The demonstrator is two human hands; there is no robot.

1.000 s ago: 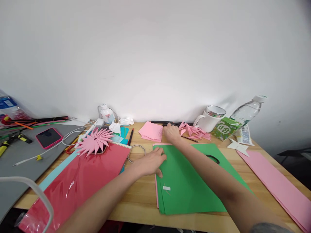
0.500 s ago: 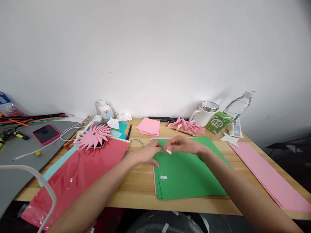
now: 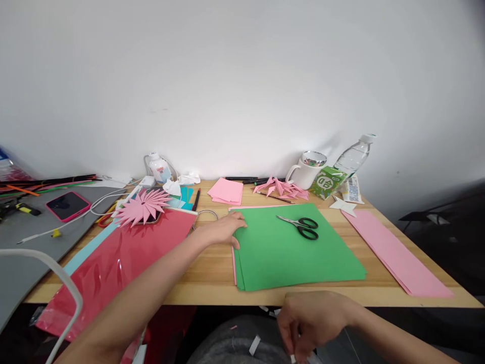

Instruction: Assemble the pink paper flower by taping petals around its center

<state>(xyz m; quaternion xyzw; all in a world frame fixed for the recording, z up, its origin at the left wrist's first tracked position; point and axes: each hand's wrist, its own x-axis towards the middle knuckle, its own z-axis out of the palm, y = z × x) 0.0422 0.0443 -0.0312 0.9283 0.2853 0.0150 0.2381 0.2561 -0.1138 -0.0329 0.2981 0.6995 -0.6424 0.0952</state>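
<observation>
At the left edge of the stacked green paper sheets, my left hand rests with fingers apart, holding nothing. My right hand is down past the table's front edge, fingers pinched, with a small white paper scrap at their tips. Black-handled scissors lie on the green paper, blades pointing left. A pink sheet peeks out under the green at the left. White scraps lie on my lap, one of them a strip.
On the left are a red plastic-covered packet, a pink folded-paper rosette and a phone. Pink squares, folded pink pieces, a mug, a green box and a bottle stand behind. Pink strips lie right.
My right hand has moved from over the green paper down below the table's front edge. The scissors are now uncovered, and the white scrap on the green sheet is gone. My left hand stays nearby.
</observation>
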